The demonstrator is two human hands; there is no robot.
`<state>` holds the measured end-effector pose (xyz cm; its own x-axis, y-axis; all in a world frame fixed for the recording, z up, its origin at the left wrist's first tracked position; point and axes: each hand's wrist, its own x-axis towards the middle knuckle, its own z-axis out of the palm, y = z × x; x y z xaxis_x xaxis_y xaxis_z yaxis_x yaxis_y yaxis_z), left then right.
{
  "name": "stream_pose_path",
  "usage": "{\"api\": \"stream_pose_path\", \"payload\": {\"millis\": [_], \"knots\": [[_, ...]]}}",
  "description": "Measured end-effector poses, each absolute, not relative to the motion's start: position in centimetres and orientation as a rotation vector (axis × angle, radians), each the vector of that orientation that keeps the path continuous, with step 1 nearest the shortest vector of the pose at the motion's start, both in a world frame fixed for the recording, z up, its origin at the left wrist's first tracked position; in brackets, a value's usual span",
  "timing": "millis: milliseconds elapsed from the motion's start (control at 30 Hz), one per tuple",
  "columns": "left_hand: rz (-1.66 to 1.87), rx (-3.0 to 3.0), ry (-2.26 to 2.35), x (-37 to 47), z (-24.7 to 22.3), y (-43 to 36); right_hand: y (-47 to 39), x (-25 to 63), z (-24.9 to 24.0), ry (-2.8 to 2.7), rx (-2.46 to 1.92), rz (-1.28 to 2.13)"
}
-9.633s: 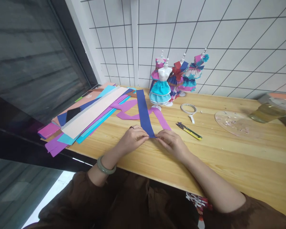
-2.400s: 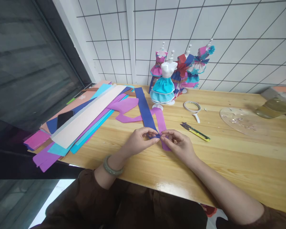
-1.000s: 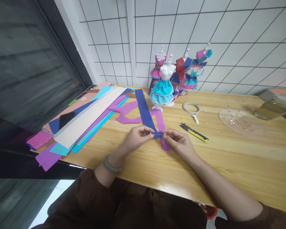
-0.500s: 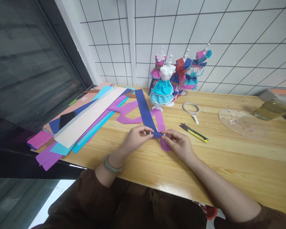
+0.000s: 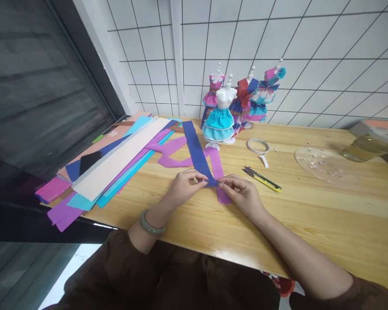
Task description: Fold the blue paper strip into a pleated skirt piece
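Note:
A long dark blue strip (image 5: 196, 146), of paper or thin fabric, runs toward me across the table, its near end folded over. My left hand (image 5: 187, 187) pinches the left side of that fold between thumb and fingertips. On the right side, my right hand (image 5: 241, 191) pinches the same folded end. A purple strip (image 5: 216, 161) lies beneath the blue one and shows behind and below my fingers. More purple cut pieces (image 5: 174, 161) rest just to the left of the blue strip.
Layered coloured strips (image 5: 116, 159) and a black phone (image 5: 89, 162) lie at left. Small dress forms (image 5: 225, 99) in ruffled outfits stand at the back. A tape roll (image 5: 258, 146), snips and a yellow cutter (image 5: 263, 180), a clear plate (image 5: 326, 165) and a cup (image 5: 365, 146) are at right.
The folded end of the blue strip looks narrower and flatter between my fingertips, and the pale spots at its ends no longer show plainly. Both hands stay nearly in place.

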<state>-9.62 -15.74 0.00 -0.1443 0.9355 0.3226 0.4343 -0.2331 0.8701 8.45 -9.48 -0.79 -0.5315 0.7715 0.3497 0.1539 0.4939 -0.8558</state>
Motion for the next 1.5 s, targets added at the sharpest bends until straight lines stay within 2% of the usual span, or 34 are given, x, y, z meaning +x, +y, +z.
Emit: {"api": "stream_pose_path", "payload": {"millis": [300,533,1500], "knots": [[1.404,1.652,1.462,-9.7,0.2,-15.8,-9.5,8.5,-0.6,-1.971,-0.719,1.051],[1.331,1.476,1.51,-9.5,0.3,-15.9,-9.4,8.6,-1.2,-1.913,-0.851,1.182],[1.299,1.347,1.421,-10.0,-0.7,-15.7,-9.5,8.6,-1.3,-1.964,-0.85,1.191]]}}
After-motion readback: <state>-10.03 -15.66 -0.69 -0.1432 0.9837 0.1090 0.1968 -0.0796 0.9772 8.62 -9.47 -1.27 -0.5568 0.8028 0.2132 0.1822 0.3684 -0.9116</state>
